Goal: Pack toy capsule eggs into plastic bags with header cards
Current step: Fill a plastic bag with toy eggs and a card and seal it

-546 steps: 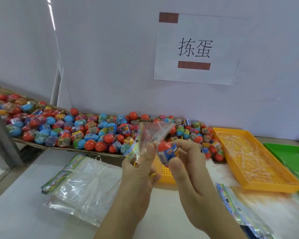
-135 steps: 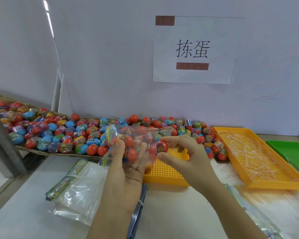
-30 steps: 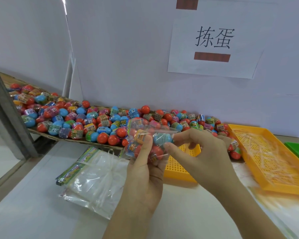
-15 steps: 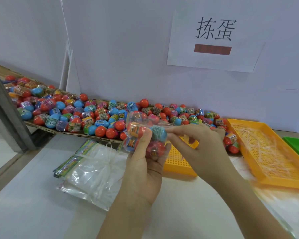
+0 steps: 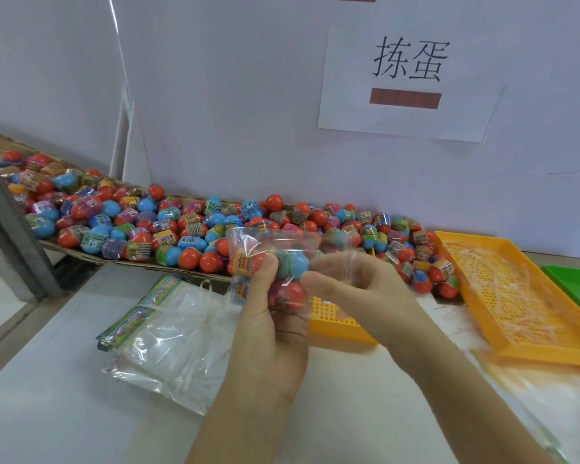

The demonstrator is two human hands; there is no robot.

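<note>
Capsule eggs [image 5: 292,266] of red and blue plastic fill the clear plastic bag [image 5: 272,241] we hold above the white table [image 5: 47,413]. Our left hand [image 5: 275,336] grips it from beneath, steadying the load; our right hand [image 5: 362,289] pinches its mouth, likely to close it.

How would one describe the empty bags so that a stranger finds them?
Find the long pile of eggs along the wall. On the table before it, left of the left hand, lies a flat stack of clear bags. Unlike the held bag, they are empty, with green cards along one edge.
</note>
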